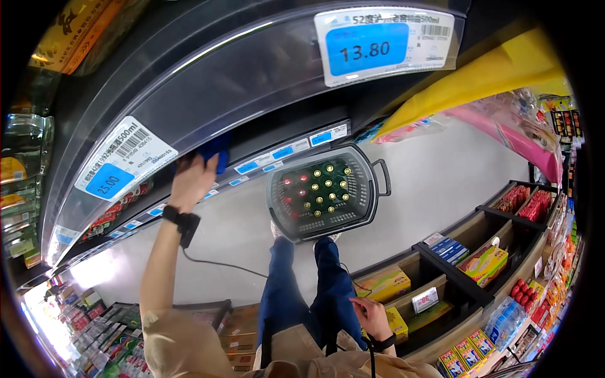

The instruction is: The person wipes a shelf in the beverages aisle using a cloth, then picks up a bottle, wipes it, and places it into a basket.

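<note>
My left hand [191,184] reaches in under the upper shelf edge, its fingers closed on a blue cloth [217,154]. Part of the cloth and the fingertips are hidden by the shelf. On the floor by my feet stands a grey plastic basket [373,195] filled with several upright bottles, some with gold caps [333,184] and some with red ones [302,193]. Low at my right side hangs my right hand [373,318], empty, with its fingers loosely bent and apart.
A dark shelf edge [246,69] with price tags curves close overhead. Tags also line a lower shelf [283,152]. Right of me, a wooden display rack [419,271] holds boxed goods, with yellow and pink packages [504,120] above. A thin cable [227,269] hangs from my left wrist.
</note>
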The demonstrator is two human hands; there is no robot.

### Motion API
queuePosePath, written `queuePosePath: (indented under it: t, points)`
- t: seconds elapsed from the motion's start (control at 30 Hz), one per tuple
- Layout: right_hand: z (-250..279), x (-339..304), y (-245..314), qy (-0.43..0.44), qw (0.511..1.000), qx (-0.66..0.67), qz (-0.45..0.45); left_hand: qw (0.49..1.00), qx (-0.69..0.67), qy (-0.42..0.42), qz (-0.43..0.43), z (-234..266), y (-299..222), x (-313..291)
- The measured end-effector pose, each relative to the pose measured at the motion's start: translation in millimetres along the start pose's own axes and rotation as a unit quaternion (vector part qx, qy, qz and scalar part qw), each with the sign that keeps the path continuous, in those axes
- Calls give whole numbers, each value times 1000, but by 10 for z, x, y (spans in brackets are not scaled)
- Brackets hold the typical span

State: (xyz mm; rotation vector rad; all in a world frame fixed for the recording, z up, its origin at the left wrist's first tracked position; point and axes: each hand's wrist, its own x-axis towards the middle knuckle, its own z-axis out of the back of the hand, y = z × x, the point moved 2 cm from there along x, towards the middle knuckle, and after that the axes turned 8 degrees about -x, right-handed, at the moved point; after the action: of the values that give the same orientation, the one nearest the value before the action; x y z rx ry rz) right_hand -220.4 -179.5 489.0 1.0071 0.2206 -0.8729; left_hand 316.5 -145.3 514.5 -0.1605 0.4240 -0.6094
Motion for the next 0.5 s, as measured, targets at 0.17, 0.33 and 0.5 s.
queuePosePath:
  t: [0.17, 0.33, 0.5]
  points:
    - [-24, 24, 19, 4, 1000, 1, 8, 982, 22, 185, -6, -46, -936, 348]
    - [-8, 35, 68, 27, 999, -8, -28, 984, -17, 10, -175, -290, -1287, 812]
    - [-12, 14, -10, -2, 1000, 11, -27, 863, 353, -107, -346, -490, 323, 2513]
